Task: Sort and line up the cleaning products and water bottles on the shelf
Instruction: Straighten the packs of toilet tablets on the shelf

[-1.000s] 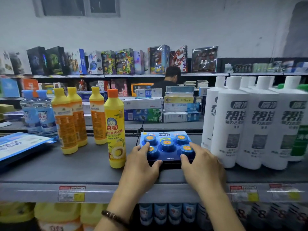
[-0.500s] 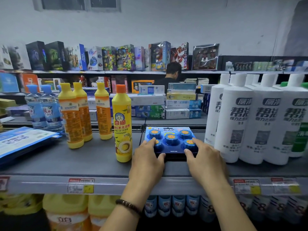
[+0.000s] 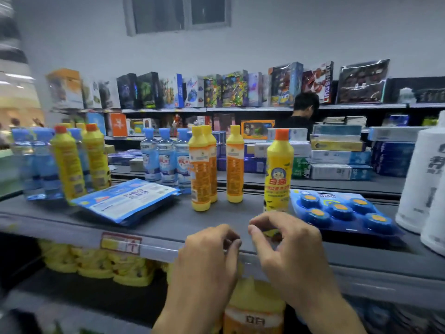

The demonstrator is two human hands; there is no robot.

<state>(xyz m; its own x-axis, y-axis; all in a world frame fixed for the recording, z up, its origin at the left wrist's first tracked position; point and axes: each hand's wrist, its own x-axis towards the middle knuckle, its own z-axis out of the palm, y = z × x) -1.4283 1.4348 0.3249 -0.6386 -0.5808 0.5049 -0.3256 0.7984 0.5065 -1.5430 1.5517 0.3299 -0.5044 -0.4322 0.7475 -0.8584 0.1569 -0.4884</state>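
My left hand (image 3: 209,256) and my right hand (image 3: 289,247) hover side by side over the front edge of the grey shelf (image 3: 168,225), fingers loosely curled, holding nothing. Just behind the right hand stands a yellow bottle with an orange cap (image 3: 278,174). A blue blister pack of round cleaner blocks (image 3: 342,210) lies flat to its right. Three yellow bottles with orange labels (image 3: 201,169) stand left of centre. Three water bottles (image 3: 166,157) stand behind them. Further left, more water bottles (image 3: 36,162) mix with two yellow bottles (image 3: 68,162).
A flat blue pack (image 3: 127,201) lies on the shelf at the left. White bottles (image 3: 423,184) stand at the right edge. Price tags (image 3: 120,243) line the shelf front, yellow containers (image 3: 96,261) fill the shelf below. A person (image 3: 303,114) stands behind the far shelves.
Both hands have come off the blue blister pack and drawn back to the shelf's front edge. The view has swung left, bringing more bottles at the left into sight.
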